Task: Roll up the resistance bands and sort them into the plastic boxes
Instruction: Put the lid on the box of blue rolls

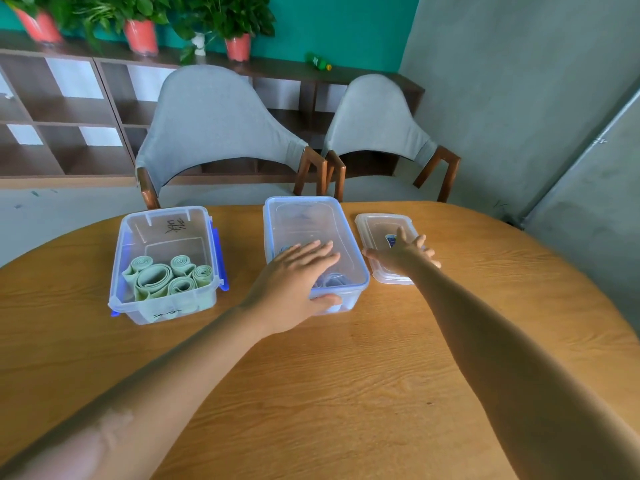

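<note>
Wooden table (346, 375): my left hand (294, 278) lies flat, fingers straight, on the lidded box (349, 237); my right hand (405, 252), at three o'clock, spreads over the loose lid (375, 223). Sorting looks finished, probably; next, lidding the open box (128, 244) of green rolls (166, 277).

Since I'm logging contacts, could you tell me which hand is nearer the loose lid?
Right. The right hand rests on the loose lid; the left hand lies on the middle box, apart from it.
</note>
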The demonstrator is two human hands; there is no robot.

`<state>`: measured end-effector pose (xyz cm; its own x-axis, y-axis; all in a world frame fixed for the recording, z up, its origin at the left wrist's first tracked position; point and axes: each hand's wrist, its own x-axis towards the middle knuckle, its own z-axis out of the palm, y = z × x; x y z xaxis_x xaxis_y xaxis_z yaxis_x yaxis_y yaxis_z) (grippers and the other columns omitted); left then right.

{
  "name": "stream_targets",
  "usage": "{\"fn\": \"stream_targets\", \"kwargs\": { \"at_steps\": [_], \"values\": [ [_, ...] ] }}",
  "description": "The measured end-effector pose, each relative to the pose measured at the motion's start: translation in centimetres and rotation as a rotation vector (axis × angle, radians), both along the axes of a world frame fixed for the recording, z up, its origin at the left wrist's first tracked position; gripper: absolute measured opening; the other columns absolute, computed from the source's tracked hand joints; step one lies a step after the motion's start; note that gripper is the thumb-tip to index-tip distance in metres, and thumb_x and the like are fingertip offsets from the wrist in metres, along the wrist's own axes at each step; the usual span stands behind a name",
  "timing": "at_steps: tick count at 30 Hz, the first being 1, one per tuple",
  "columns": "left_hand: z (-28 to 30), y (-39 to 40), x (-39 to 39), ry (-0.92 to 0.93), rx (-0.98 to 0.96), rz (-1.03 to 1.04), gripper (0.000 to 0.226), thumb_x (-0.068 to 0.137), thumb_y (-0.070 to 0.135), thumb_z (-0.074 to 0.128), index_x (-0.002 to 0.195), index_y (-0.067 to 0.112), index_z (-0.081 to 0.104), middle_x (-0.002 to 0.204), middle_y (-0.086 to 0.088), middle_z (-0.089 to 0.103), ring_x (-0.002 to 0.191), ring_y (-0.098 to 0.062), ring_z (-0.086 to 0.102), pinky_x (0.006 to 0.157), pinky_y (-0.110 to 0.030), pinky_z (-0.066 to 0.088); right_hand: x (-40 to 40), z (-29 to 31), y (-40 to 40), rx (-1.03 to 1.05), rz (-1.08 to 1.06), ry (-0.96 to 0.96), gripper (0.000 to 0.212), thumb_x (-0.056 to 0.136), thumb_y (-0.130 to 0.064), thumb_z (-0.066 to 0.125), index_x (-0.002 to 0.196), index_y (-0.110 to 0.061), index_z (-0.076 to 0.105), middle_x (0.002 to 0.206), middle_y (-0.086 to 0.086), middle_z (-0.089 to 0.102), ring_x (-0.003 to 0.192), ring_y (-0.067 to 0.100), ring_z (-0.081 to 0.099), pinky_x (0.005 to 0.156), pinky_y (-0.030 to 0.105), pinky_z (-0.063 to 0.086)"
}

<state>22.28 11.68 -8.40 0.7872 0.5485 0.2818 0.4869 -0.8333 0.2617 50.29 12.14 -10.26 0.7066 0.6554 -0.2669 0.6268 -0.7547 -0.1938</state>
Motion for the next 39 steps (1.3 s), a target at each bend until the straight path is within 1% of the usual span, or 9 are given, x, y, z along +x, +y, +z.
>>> {"fn": "stream_targets", "kwargs": {
  "at_steps": [3, 5, 8, 11, 15, 22, 25, 30, 39],
  "values": [
    [0.5, 0.2, 0.0, -0.022, -0.084, 0.005, 0.078, 0.092, 0.064, 0.056, 0.157, 0.032, 0.028, 0.166, 0.016, 0.015, 0.153, -0.002, 0.008, 0.121, -0.024, 0.001, -0.6, 0.0, -0.4, 0.031, -0.006, -0.098, 0.112, 0.064, -0.095, 0.046, 0.154, -0.043, 0.004, 0.166, 0.011, 0.006, 0.146, 0.046, 0.021, 0.111, 0.067, 0.027],
    [1.0, 0.4, 0.1, -0.064, -0.189, -0.012, 0.081, 0.088, 0.062, 0.063, 0.156, 0.032, 0.031, 0.165, 0.017, 0.018, 0.152, 0.0, 0.009, 0.123, -0.028, 0.009, -0.6, 0.2, -0.8, 0.025, -0.012, -0.12, 0.109, 0.064, -0.094, 0.046, 0.152, -0.043, 0.007, 0.162, 0.011, 0.016, 0.141, 0.044, 0.029, 0.108, 0.064, 0.034],
    [1.9, 0.3, -0.4, -0.187, -0.283, 0.01, 0.074, 0.09, 0.06, 0.062, 0.153, 0.028, 0.039, 0.163, 0.015, 0.025, 0.151, 0.002, 0.011, 0.123, -0.032, 0.019, -0.5, 1.4, -1.2, 0.096, -0.08, -0.015, 0.108, 0.066, -0.09, 0.048, 0.154, -0.041, 0.009, 0.157, 0.011, 0.023, 0.138, 0.044, 0.031, 0.106, 0.064, 0.036],
    [3.4, 0.5, -2.6, -0.275, -0.296, 0.094, 0.053, 0.095, 0.049, 0.06, 0.14, 0.023, 0.056, 0.154, 0.01, 0.041, 0.144, -0.004, 0.032, 0.116, -0.028, 0.029, -1.1, 4.7, -0.9, 0.233, -0.104, 0.116, 0.103, 0.071, -0.084, 0.051, 0.155, -0.037, 0.014, 0.157, 0.013, 0.023, 0.14, 0.046, 0.027, 0.109, 0.063, 0.034],
    [4.5, 1.1, -7.5, -0.242, -0.229, 0.195, 0.034, 0.098, 0.045, 0.057, 0.121, 0.023, 0.068, 0.132, 0.011, 0.06, 0.121, -0.007, 0.054, 0.1, -0.028, 0.043, -4.6, 10.5, 0.3, 0.316, 0.011, 0.139, 0.103, 0.068, -0.084, 0.053, 0.153, -0.036, 0.02, 0.153, 0.014, 0.026, 0.136, 0.046, 0.033, 0.107, 0.059, 0.038],
    [5.0, 1.8, -16.5, -0.359, -0.226, 0.434, 0.017, 0.096, 0.028, 0.063, 0.109, 0.022, 0.073, 0.114, 0.009, 0.07, 0.109, -0.013, 0.063, 0.091, -0.035, 0.049, -18.4, 15.5, 2.8, 0.321, 0.321, 0.099, 0.114, 0.054, -0.089, 0.052, 0.152, -0.035, 0.027, 0.15, 0.013, 0.03, 0.137, 0.043, 0.034, 0.112, 0.053, 0.036],
    [5.0, 2.0, -20.4, -0.39, -0.199, 0.53, 0.017, 0.096, 0.024, 0.062, 0.108, 0.021, 0.074, 0.111, 0.008, 0.074, 0.105, -0.013, 0.066, 0.084, -0.03, 0.048, -25.1, 14.9, 3.7, 0.252, 0.44, 0.052, 0.106, 0.063, -0.089, 0.049, 0.151, -0.034, 0.027, 0.153, 0.013, 0.028, 0.138, 0.045, 0.031, 0.111, 0.058, 0.033],
    [4.0, 2.6, -25.7, -0.413, -0.273, 0.621, 0.019, 0.099, 0.016, 0.057, 0.113, 0.018, 0.07, 0.11, 0.006, 0.073, 0.104, -0.013, 0.067, 0.082, -0.027, 0.048, -34.0, 11.3, 4.5, 0.133, 0.556, 0.075, 0.107, 0.06, -0.092, 0.046, 0.148, -0.033, 0.033, 0.152, 0.009, 0.03, 0.137, 0.043, 0.033, 0.106, 0.059, 0.034],
    [2.7, 3.5, -26.9, -0.44, -0.547, 0.704, 0.033, 0.103, 0.021, 0.054, 0.132, 0.009, 0.061, 0.131, -0.006, 0.064, 0.119, -0.02, 0.059, 0.094, -0.029, 0.043, -39.4, 6.4, 4.0, 0.108, 0.467, -0.09, 0.106, 0.07, -0.094, 0.038, 0.152, -0.027, 0.024, 0.154, 0.012, 0.023, 0.137, 0.042, 0.028, 0.108, 0.063, 0.025]
  ]
}}
